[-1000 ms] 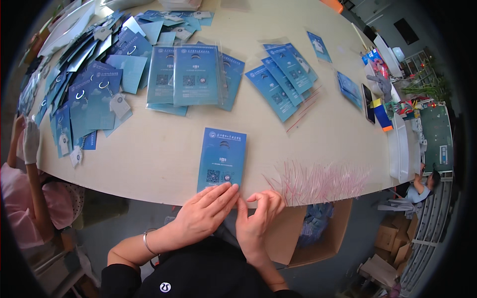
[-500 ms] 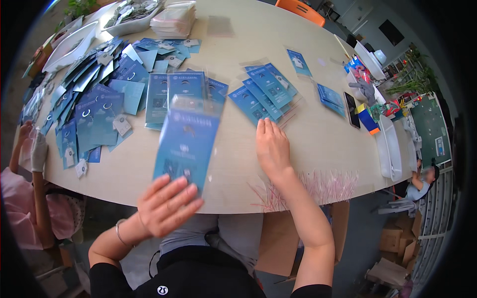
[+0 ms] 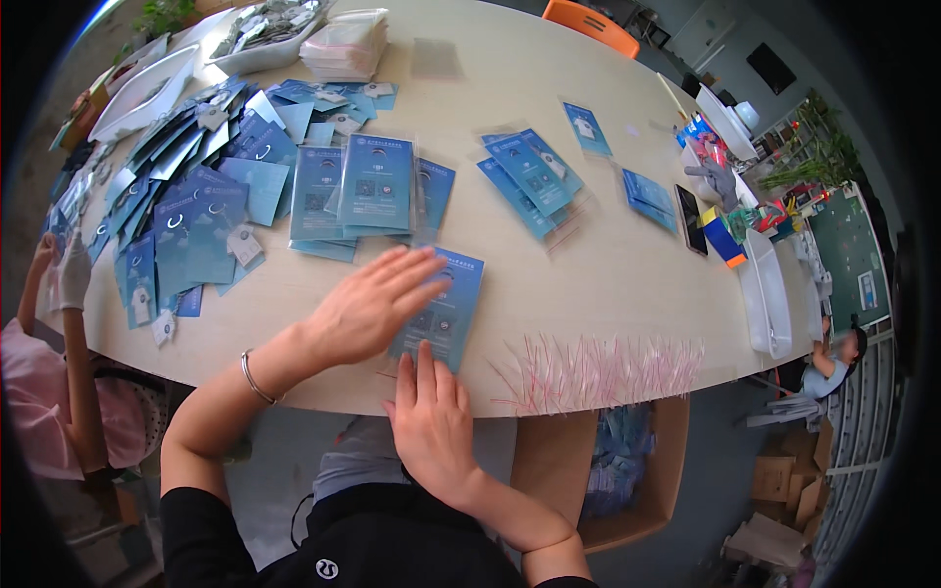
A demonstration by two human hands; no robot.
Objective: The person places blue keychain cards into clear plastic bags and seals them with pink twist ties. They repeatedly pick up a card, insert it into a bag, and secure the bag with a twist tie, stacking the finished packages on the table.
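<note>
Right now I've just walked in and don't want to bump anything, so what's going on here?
The person's left hand is over part of a blue card, and the right hand has its fingers at the lower end. Whether the left touches it is unclear. Bagged cards lie beyond, a heap of cards to the left, and red-lined clear strips along the table edge.

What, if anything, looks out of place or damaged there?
Two untidy spots: the blue card pile at left lies at mixed angles, and reddish strips bristle along the near table edge. No damage is apparent.
</note>
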